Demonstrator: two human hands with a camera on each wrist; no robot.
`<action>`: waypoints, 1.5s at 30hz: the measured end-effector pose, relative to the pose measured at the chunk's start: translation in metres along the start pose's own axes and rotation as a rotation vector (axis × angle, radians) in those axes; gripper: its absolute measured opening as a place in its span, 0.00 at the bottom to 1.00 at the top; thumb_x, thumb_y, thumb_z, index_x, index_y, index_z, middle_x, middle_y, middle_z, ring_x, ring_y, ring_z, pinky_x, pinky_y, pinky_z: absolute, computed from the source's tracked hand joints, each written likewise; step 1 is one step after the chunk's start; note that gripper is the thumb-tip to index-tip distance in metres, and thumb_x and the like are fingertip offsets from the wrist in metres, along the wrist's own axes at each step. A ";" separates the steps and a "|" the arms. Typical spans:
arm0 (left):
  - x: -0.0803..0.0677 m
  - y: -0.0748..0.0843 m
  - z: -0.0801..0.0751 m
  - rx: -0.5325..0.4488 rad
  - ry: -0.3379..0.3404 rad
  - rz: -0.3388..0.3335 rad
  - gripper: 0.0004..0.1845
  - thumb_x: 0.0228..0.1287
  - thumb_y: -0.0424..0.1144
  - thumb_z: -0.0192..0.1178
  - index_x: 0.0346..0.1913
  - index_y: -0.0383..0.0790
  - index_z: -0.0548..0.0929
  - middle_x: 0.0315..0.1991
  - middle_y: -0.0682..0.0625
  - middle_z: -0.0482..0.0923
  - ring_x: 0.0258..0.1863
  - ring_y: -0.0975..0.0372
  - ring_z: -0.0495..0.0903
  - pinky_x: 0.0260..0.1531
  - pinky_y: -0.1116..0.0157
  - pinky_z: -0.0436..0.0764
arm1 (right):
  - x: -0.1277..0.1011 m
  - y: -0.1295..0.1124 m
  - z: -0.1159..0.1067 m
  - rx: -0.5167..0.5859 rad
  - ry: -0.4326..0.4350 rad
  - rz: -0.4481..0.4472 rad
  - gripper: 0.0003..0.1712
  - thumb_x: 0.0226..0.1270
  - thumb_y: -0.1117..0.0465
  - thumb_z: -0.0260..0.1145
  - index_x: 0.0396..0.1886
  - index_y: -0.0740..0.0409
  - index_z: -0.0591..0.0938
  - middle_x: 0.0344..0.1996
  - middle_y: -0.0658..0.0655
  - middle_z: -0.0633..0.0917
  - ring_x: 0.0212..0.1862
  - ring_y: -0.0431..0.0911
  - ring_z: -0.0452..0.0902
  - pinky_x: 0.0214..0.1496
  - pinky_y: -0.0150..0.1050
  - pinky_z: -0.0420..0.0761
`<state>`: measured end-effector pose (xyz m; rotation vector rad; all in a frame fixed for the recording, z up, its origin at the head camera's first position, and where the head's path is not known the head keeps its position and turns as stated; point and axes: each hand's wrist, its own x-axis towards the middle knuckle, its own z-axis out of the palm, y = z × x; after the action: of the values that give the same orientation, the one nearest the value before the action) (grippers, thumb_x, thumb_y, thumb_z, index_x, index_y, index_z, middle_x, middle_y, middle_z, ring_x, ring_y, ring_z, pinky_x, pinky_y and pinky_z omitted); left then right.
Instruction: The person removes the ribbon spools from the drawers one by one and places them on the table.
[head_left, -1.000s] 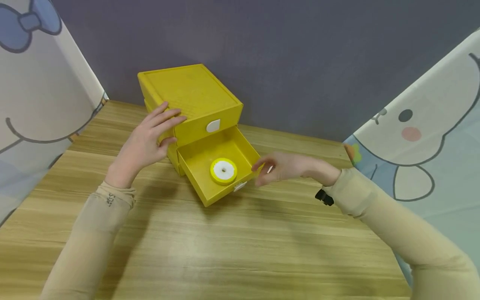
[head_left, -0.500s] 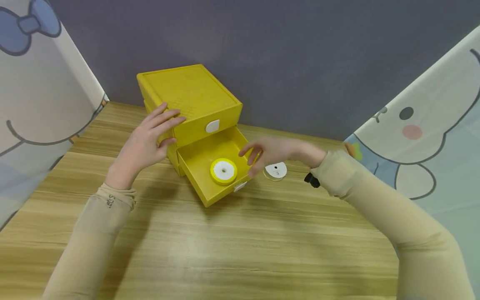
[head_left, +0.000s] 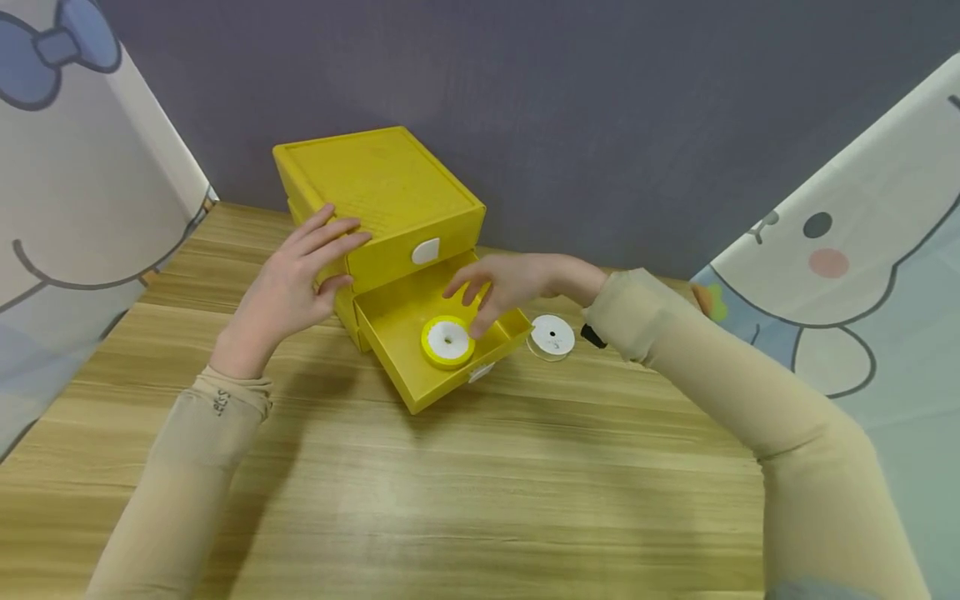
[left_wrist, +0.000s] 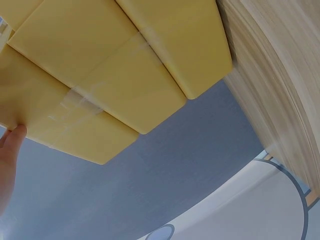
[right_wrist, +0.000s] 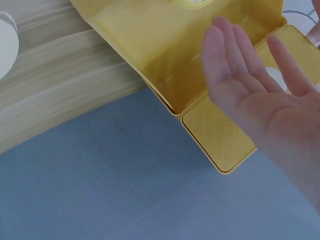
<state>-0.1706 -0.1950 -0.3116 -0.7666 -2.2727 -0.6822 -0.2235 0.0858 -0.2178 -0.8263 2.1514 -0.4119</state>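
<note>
Yellow spool (head_left: 447, 341) in the pulled-out drawer (head_left: 397, 321) beneath loose-fingered right hand (head_left: 504, 287); left hand (head_left: 292, 279) flat against cabinet (head_left: 375, 196), both hands unclenched.

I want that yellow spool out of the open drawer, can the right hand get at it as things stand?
Probably yes. The right hand hangs open over the pulled-out drawer, fingertips just beside the yellow spool. Nothing covers the spool, and the drawer is open on top.

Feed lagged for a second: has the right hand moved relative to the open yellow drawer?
Yes. The right hand has moved leftward from beside the open yellow plastic drawer to above it, fingers reaching toward the yellow-rimmed white spool.
</note>
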 end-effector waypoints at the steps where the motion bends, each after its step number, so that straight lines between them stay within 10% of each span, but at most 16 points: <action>1: 0.000 0.000 0.000 -0.002 0.001 -0.001 0.30 0.52 0.20 0.63 0.61 0.36 0.76 0.63 0.38 0.73 0.72 0.44 0.60 0.74 0.50 0.63 | 0.003 0.000 -0.001 -0.004 -0.003 -0.004 0.41 0.55 0.59 0.73 0.69 0.55 0.68 0.64 0.66 0.72 0.59 0.54 0.76 0.65 0.46 0.77; 23: -0.001 0.005 -0.003 0.008 -0.002 -0.007 0.31 0.51 0.20 0.64 0.62 0.36 0.76 0.63 0.38 0.73 0.72 0.44 0.61 0.73 0.50 0.63 | 0.051 -0.008 0.013 -0.248 -0.179 0.047 0.51 0.52 0.55 0.75 0.74 0.43 0.59 0.76 0.54 0.53 0.77 0.50 0.46 0.79 0.48 0.58; 33: -0.002 0.004 -0.002 0.001 0.006 -0.004 0.31 0.51 0.20 0.64 0.62 0.36 0.76 0.63 0.38 0.73 0.72 0.44 0.61 0.74 0.51 0.63 | 0.065 -0.010 0.026 -0.301 -0.205 0.107 0.54 0.50 0.52 0.76 0.74 0.30 0.57 0.77 0.63 0.39 0.67 0.55 0.61 0.55 0.44 0.81; 40: -0.002 0.005 -0.001 -0.010 0.015 -0.002 0.31 0.51 0.19 0.64 0.62 0.36 0.76 0.63 0.39 0.73 0.72 0.44 0.61 0.73 0.50 0.64 | 0.070 -0.010 0.038 -0.360 -0.204 0.117 0.55 0.49 0.50 0.77 0.73 0.30 0.57 0.77 0.64 0.38 0.75 0.59 0.47 0.68 0.51 0.72; 45: -0.001 0.007 -0.002 -0.011 0.020 -0.007 0.32 0.51 0.19 0.64 0.62 0.37 0.76 0.63 0.39 0.73 0.71 0.44 0.61 0.72 0.49 0.65 | 0.067 -0.011 0.046 -0.440 -0.162 0.082 0.52 0.51 0.50 0.76 0.73 0.32 0.58 0.72 0.64 0.51 0.67 0.58 0.59 0.66 0.51 0.73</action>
<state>-0.1645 -0.1914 -0.3095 -0.7541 -2.2566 -0.7029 -0.2163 0.0313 -0.2783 -0.9677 2.1425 0.1759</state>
